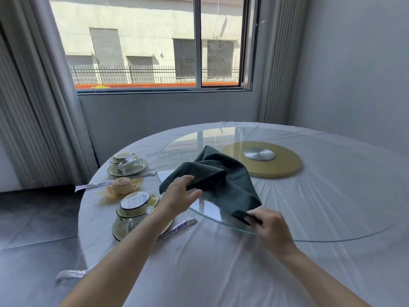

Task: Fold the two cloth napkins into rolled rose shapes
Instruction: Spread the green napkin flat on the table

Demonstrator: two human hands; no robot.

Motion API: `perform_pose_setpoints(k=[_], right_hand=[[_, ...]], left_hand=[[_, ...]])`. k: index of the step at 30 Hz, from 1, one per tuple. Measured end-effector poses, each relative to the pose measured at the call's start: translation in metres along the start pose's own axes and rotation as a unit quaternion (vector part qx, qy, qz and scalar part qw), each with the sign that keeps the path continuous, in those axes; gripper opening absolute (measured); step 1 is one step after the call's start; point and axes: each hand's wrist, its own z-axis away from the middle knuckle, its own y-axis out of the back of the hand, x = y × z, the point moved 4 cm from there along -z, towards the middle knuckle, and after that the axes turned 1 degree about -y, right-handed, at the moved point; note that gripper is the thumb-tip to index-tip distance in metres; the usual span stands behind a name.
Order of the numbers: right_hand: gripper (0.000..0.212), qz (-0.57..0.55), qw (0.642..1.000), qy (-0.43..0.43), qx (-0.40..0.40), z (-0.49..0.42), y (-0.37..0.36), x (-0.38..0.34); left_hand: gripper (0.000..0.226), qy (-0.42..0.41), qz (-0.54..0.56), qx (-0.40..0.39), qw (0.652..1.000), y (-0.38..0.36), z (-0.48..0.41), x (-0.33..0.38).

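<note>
Your right hand (271, 222) pinches a corner of the dark green cloth napkin (223, 180), left hand (179, 196) nips its folded edge (light, limp, will slump; hold by corners).

**One head-worn, wide-angle view**

The camera sits at the person's head, above the near edge of the round table (309, 273). It faces forward and down across the table toward the window (155, 41). The left grip (179, 196) and right grip (267, 222) lie close below the lens.
</note>
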Motion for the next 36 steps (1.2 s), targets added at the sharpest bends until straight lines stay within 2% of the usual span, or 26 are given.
perform_pose_setpoints(k=[3, 6, 9, 13, 16, 19, 21, 24, 26, 28, 31, 34, 35, 36], right_hand=[[0.01, -0.161, 0.973, -0.159, 0.036, -0.004, 0.03, 0.016], [0.016, -0.247, 0.934, -0.243, 0.082, -0.007, 0.052, 0.039], [0.017, -0.279, 0.905, -0.294, 0.128, -0.005, 0.072, 0.06], [0.022, -0.278, 0.874, -0.346, 0.199, 0.003, 0.105, 0.09], [0.025, -0.225, 0.864, -0.381, 0.239, 0.011, 0.132, 0.114], [0.02, -0.142, 0.869, -0.41, 0.239, 0.015, 0.154, 0.122], [0.009, -0.107, 0.869, -0.422, 0.235, 0.017, 0.164, 0.121], [0.03, -0.097, 0.875, -0.412, 0.237, 0.018, 0.168, 0.107], [0.048, -0.06, 0.899, -0.37, 0.226, 0.015, 0.161, 0.088], [0.051, 0.016, 0.94, -0.286, 0.184, 0.009, 0.148, 0.059], [0.059, 0.092, 0.987, -0.129, 0.033, 0.002, 0.105, 0.016], [0.078, 0.127, 0.982, -0.055, -0.129, 0.0, 0.054, -0.012], [0.077, 0.135, 0.977, -0.053, -0.154, -0.002, 0.041, -0.014], [0.068, 0.138, 0.976, -0.055, -0.159, -0.005, 0.032, -0.016]], left_hand=[[0.069, -0.01, -0.019, -0.002, 1.0, -0.006, -0.004, 0.008], [0.083, -0.018, -0.05, -0.013, 0.999, -0.018, -0.005, 0.016], [0.095, -0.011, -0.087, -0.025, 0.996, -0.029, -0.003, 0.02], [0.101, -0.008, -0.116, -0.029, 0.993, -0.036, -0.002, 0.023], [0.102, -0.022, -0.145, -0.045, 0.988, -0.04, -0.001, 0.023], [0.09, -0.068, -0.197, -0.085, 0.974, -0.046, 0.002, 0.026], [0.069, -0.118, -0.223, -0.125, 0.96, -0.054, 0.006, 0.03], [0.035, -0.182, -0.245, -0.144, 0.941, -0.063, 0.012, 0.036], [0.029, -0.201, -0.252, -0.137, 0.937, -0.065, 0.014, 0.039], [0.033, -0.209, -0.246, -0.129, 0.938, -0.063, 0.016, 0.048], [0.034, -0.236, -0.259, -0.119, 0.929, -0.06, 0.024, 0.073], [0.031, -0.248, -0.258, -0.104, 0.928, -0.059, 0.032, 0.095], [0.029, -0.244, -0.252, -0.101, 0.931, -0.057, 0.033, 0.099], [0.026, -0.236, -0.245, -0.1, 0.935, -0.054, 0.033, 0.1]])
